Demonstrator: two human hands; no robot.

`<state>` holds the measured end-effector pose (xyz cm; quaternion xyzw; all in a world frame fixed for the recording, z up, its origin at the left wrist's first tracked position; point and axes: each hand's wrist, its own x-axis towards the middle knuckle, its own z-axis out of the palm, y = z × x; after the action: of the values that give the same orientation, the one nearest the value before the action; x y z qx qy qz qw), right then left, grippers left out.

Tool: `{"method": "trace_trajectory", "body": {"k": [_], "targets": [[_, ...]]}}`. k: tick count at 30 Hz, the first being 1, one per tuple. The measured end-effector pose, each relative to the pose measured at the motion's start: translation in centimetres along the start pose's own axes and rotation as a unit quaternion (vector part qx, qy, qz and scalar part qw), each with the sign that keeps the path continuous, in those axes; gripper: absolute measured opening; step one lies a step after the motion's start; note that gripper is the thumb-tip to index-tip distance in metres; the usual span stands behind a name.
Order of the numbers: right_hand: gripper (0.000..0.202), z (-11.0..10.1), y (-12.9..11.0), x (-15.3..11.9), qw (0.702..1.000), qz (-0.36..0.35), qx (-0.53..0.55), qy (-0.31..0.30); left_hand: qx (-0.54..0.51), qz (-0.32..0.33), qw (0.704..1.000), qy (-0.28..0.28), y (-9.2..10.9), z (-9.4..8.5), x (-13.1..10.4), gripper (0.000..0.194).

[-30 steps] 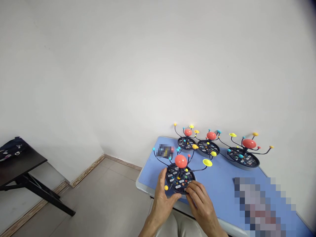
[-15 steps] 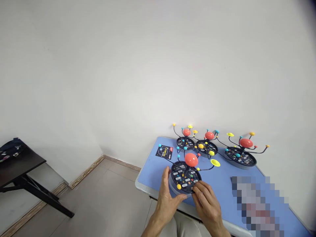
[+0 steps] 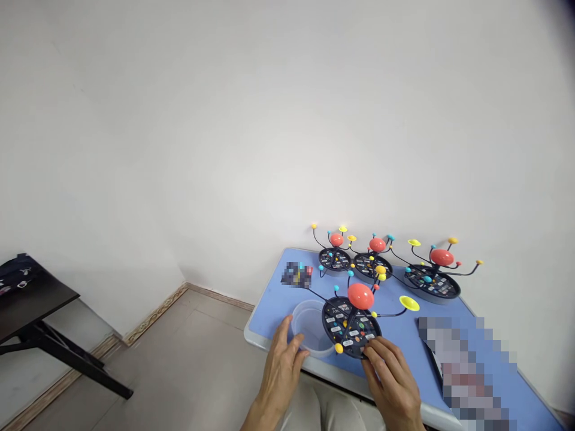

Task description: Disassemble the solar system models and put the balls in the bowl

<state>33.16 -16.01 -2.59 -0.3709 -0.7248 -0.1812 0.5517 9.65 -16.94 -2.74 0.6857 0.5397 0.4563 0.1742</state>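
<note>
Head view, left hand: here it is at the front edge – the left hand (image 3: 279, 364) loosely curved, thumb and fingers parted with nothing gripped between them, fingertips at the near left rim of a clear bowl.
Right hand: this one has hold – the right hand (image 3: 394, 380) pinches the near right edge of the planet model, fingers over the rim.
Planet model: the planet model (image 3: 341, 323) sits tilted in that grip, its round black base covering the right part of the bowl from this angle; whether the two touch, I cannot tell.
Planets: a big red ball (image 3: 360, 296) tops the centre, a yellow ringed piece (image 3: 409, 303) reaches out right, a yellow ball (image 3: 338, 348) dips at the front.
Bowl: the clear bowl (image 3: 300, 332) rests on the blue bench (image 3: 269, 311), close to its front edge.
Back row: three similar models by the wall, left model (image 3: 335, 260), middle model (image 3: 372, 266) and right model (image 3: 433, 281).
Bench sides: a pixelated card (image 3: 296, 275) behind the bowl, a long pixelated item (image 3: 467, 371) on the right.
Far left: a black bench (image 3: 49, 296) bearing a dark patterned item (image 3: 20, 274).
</note>
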Motion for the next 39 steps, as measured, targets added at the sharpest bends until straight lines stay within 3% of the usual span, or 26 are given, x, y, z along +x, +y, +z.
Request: {"method": "trace_trajectory", "body": {"k": [8,11,14,17,22,26,36,39], "targets": [[0.017,-0.5,0.4,-1.2,1.000,0.005,-0.005,0.004,0.042,-0.038,0.998,0.016,-2.1,-3.2,0.6,0.028],[0.016,-0.4,0.4,-1.4,1.000,0.007,-0.016,0.003,0.065,-0.021,0.996,0.058,-1.8,-3.4,0.4,0.037],[0.017,-0.3,0.3,-1.4,1.000,0.010,-0.022,0.001,0.044,-0.005,0.994,0.095,-0.3,-2.1,-0.5,0.039],[0.017,-0.4,0.2,-1.4,1.000,0.013,-0.020,0.003,-0.044,-0.008,0.997,0.070,1.7,0.1,-1.4,0.039],[0.018,-0.7,-0.2,-1.7,1.000,0.014,-0.016,-0.013,-0.217,-0.138,0.966,0.002,4.4,3.3,-1.6,0.056],[0.019,-0.8,-0.9,-2.2,1.000,-0.001,-0.010,-0.025,-0.276,-0.211,0.938,0.005,4.5,4.5,-1.1,0.066],[0.023,-0.7,-2.6,-2.1,0.999,0.006,-0.008,-0.045,-0.380,-0.261,0.886,0.041,3.5,6.2,-1.2,0.077],[0.023,-1.0,-2.7,-1.9,0.998,0.000,-0.016,-0.068,-0.369,-0.264,0.890,0.042,3.5,6.3,-0.8,0.078]]}}
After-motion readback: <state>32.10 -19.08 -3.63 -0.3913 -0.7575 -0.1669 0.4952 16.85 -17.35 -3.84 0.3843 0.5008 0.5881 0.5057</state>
